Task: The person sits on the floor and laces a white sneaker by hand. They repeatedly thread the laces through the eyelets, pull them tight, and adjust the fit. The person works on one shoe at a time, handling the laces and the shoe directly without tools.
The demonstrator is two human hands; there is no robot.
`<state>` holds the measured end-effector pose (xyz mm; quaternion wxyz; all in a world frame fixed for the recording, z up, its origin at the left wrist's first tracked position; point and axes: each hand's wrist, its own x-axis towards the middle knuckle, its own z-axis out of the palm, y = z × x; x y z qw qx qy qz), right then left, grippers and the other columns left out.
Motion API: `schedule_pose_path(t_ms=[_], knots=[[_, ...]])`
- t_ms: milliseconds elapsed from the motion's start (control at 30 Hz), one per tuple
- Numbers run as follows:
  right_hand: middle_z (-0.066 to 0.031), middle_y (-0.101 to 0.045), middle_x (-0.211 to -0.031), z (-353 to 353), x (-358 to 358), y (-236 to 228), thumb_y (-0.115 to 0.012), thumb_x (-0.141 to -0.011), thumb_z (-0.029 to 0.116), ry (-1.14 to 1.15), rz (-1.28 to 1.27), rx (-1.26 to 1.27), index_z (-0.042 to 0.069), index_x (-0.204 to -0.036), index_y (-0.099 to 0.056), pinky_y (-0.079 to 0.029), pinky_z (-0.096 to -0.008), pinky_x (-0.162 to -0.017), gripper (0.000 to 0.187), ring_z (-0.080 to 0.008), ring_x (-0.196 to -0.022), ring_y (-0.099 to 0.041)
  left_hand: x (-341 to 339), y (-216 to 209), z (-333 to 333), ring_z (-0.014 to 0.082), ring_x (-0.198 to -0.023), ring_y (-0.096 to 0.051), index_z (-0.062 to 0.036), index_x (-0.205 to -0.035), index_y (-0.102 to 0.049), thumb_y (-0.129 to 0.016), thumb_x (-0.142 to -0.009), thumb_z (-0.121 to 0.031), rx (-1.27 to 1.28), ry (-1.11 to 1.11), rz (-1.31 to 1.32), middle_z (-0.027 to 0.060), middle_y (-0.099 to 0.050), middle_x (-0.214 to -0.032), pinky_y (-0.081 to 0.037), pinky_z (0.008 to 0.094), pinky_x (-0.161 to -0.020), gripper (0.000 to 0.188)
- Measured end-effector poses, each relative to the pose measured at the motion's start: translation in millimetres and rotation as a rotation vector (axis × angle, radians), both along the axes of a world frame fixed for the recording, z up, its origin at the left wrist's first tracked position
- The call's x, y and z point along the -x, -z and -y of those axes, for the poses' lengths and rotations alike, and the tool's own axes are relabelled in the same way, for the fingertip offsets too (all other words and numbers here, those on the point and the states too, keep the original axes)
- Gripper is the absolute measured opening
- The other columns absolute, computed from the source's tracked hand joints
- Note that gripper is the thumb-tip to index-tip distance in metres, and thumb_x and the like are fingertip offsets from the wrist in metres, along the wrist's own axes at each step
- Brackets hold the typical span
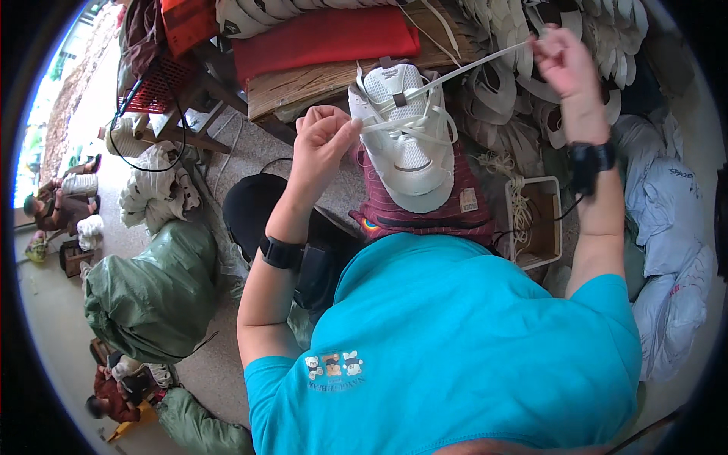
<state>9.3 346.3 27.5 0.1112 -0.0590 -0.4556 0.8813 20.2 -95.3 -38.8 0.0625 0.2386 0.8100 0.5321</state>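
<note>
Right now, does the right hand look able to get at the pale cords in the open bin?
Likely yes, if the right hand releases the taut lace: the cords hang in an open bin nearby, with only a black cable crossing it.

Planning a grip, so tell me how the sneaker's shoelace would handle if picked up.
The shoelace is likely floppy: loose loops curl over the sneaker upper. It's probably light, being thin, and might snag where strands cross.
</note>
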Motion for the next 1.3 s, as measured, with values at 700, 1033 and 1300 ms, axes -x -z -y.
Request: schedule_pose_path(t_ms=[700, 1033, 1300], knots=[[-0.0111, -0.055, -0.084, 187.8, -63.1, 12.7, -0.071, -0.083, 0.016, -0.135, -0.310, -1.687, 0.006, -0.090, -0.056, -0.050, -0.0374, -0.064, 0.020, -0.0287, -0.074, -0.062, -2.2, 6.6, -43.6, 0.0125, -0.070, -0.053, -0.0038, -0.097, -0.064, -0.069, -0.084, -0.004, -0.141, -0.258, -0.326, 0.0064, -0.052, -0.094, -0.047, 0.0273, -0.062, 0.015], [-0.0116, -0.057, -0.085, 193.1, -63.9, 20.4, -0.065, -0.080, 0.009, -0.110, -0.384, -1.900, 0.006, -0.090, -0.052, -0.051, -0.0422, -0.061, 0.017, -0.0335, -0.071, -0.062, -9.0, 1.4, -45.6, 0.0187, -0.075, -0.057, -0.0066, -0.098, -0.066, -0.073, -0.080, -0.008, -0.100, -0.231, -0.336, 0.0097, -0.053, -0.100, -0.050, 0.0314, -0.065, 0.020], [0.0063, -0.056, -0.080, 167.1, -62.6, 24.1, -0.067, -0.090, 0.014, -0.469, 0.125, -1.074, 0.006, -0.099, -0.056, -0.042, -0.0208, -0.055, 0.017, -0.0024, -0.069, -0.052, 13.2, -16.0, -53.4, 0.0297, -0.079, -0.059, -0.0045, -0.090, -0.063, -0.071, -0.079, -0.011, 0.176, -0.122, -0.566, 0.0131, -0.054, -0.099, -0.052, 0.0356, -0.074, 0.015]])
